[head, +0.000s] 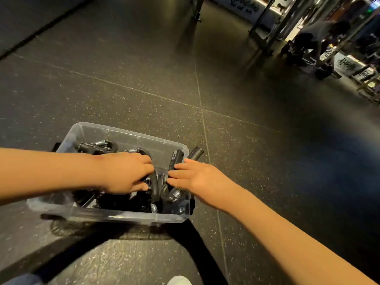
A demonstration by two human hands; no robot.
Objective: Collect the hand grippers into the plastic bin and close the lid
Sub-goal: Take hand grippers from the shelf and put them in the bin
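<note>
A clear plastic bin point(131, 215) sits on the dark floor in front of me, holding several black hand grippers with steel springs. My left hand point(125, 173) reaches into the bin and grips the curved black handle of a hand gripper point(154, 187). My right hand point(195, 177) is at the bin's right end, its straight fingers touching a second hand gripper point(174, 161) whose one handle sticks out over the rim. Another gripper point(96, 147) lies at the bin's far left. No lid is in view.
Speckled black rubber floor tiles point(205, 99) stretch all around the bin. At the far right stand metal rack posts point(265, 23), and a crouching person point(316, 36) with gear. My white shoe tip point(178, 280) shows at the bottom edge.
</note>
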